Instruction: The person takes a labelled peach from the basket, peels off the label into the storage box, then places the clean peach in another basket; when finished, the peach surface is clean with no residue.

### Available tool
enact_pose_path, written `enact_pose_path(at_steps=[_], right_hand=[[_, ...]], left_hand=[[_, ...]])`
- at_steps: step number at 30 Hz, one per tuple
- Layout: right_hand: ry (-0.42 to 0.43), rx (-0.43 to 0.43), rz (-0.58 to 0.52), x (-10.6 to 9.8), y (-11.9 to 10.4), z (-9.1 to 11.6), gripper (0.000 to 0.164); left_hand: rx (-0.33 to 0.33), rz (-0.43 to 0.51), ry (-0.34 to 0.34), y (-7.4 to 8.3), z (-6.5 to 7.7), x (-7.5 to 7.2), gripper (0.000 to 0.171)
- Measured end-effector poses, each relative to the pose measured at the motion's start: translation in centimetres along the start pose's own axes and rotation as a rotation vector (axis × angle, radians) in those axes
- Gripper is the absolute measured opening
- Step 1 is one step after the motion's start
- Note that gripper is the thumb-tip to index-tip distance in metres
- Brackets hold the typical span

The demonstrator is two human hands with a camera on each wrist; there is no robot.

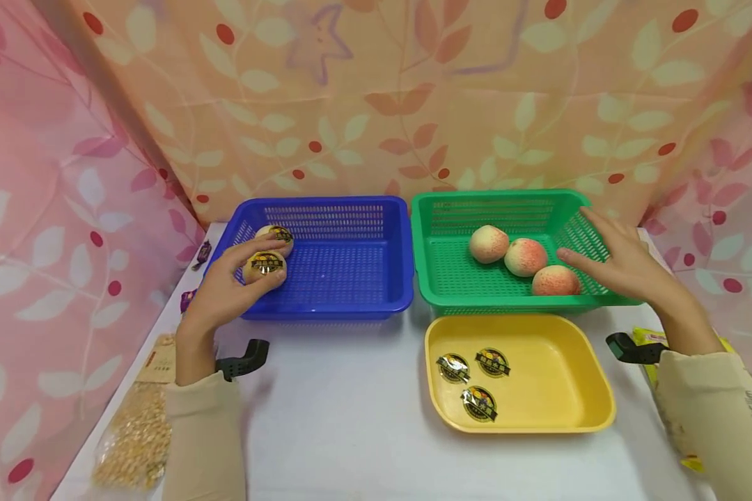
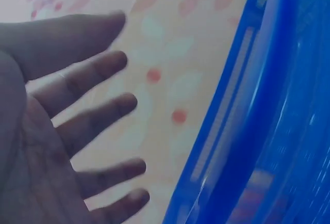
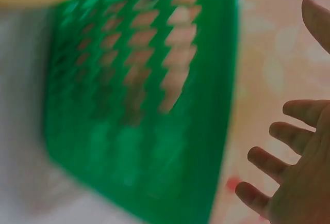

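My left hand (image 1: pixel 228 282) hovers over the left end of a blue basket (image 1: pixel 332 314). Its fingers are spread and hold nothing, as the left wrist view (image 2: pixel 46 115) also shows. Just beyond it in the head view are two pale round fruits, the front one (image 1: pixel 265 264) and the rear one (image 1: pixel 282 240), each with a black-and-gold sticker. My right hand (image 1: pixel 627 261) is held above the right end of a green basket (image 1: pixel 476 300), fingers apart and nothing in them. Three pink-blushed peaches lie in that basket: one (image 1: pixel 489 244), a middle one (image 1: pixel 526 257) and a front one (image 1: pixel 556 281).
A yellow tray (image 1: pixel 558 390) with three loose stickers (image 1: pixel 492 362) lies in front of the green basket. At left are a bag of pale pieces (image 1: pixel 134 438) and purple-wrapped items (image 1: pixel 203 253). A yellow packet (image 1: pixel 648 337) is partly hidden under the right arm. Patterned curtains (image 1: pixel 388 104) enclose the table.
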State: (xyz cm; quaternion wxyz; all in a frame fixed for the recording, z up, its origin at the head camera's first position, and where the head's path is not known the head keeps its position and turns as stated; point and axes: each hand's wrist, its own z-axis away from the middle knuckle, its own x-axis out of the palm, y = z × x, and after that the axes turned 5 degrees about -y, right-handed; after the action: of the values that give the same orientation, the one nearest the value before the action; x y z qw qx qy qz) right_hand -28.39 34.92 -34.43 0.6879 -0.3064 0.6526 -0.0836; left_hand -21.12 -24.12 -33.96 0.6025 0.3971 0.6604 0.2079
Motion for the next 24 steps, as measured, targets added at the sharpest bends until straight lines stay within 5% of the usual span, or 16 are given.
enact_pose_path(at_steps=[4, 9, 16, 24], right_hand=[[-0.009, -0.085, -0.044, 0.3, -3.1, -1.5, 0.09], [-0.031, -0.173, -0.089, 1.2, -7.2, -3.5, 0.084], [-0.074, -0.315, -0.183, 3.3, -12.6, -6.7, 0.074], [-0.137, -0.452, -0.313, 6.8, -18.0, -10.7, 0.053]], left_hand=[[-0.054, -0.142, 0.038, -0.7, 0.7, -1.5, 0.057], [-0.173, -0.239, 0.0, -1.8, 1.4, -2.5, 0.075], [-0.276, -0.257, -0.054, -3.5, 2.4, -3.4, 0.097], [-0.323, -0.228, -0.092, -4.4, 3.1, -3.8, 0.107]])
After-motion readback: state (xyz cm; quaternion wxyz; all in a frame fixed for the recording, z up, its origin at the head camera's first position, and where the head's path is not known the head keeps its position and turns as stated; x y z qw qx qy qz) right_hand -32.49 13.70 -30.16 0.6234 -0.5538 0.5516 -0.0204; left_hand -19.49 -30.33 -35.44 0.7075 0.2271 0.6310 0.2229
